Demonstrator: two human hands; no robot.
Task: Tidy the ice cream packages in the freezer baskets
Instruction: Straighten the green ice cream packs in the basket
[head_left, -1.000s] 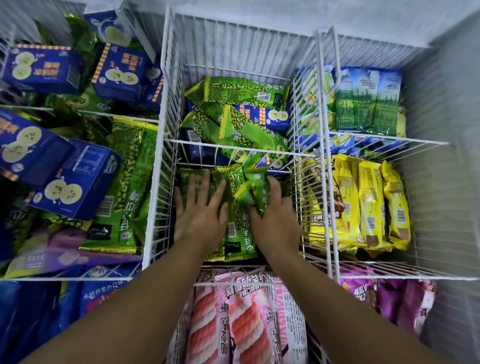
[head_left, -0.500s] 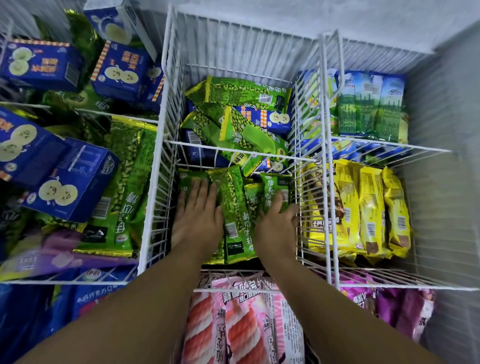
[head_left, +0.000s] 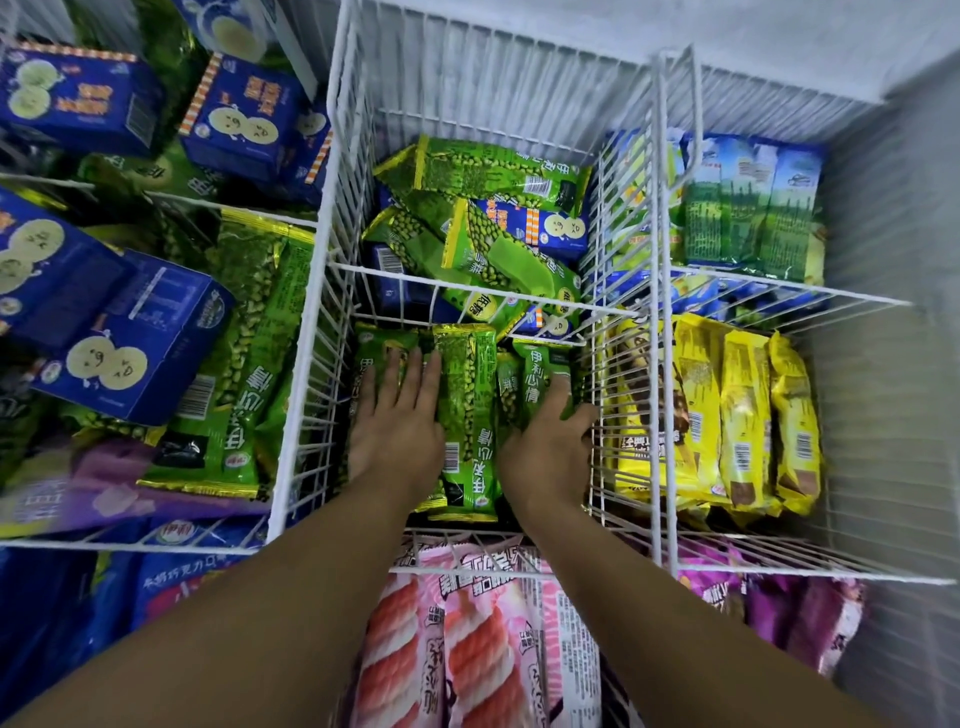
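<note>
Packs (head_left: 465, 410) lie side by side in the basket (head_left: 306, 395); we press them level with left hand (head_left: 397, 421) and right hand (head_left: 545, 441), fingers straight.

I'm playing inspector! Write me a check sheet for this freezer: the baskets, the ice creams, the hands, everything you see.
Surface: middle wire basket, split by a divider.
Job's things: green packs lie lengthwise side by side in the near compartment; behind the divider, a heap of green packs and blue boxes lies crisscross.
Clutter: blue boxes tumbled on the left; yellow packs in a row on the right; pink packs nearest.
Hands: left hand flat on the green packs; right hand against a green pack by the basket's right wall, grip unclear.
Cables: nothing seen.
Surroundings: pale freezer wall on the right.
</note>
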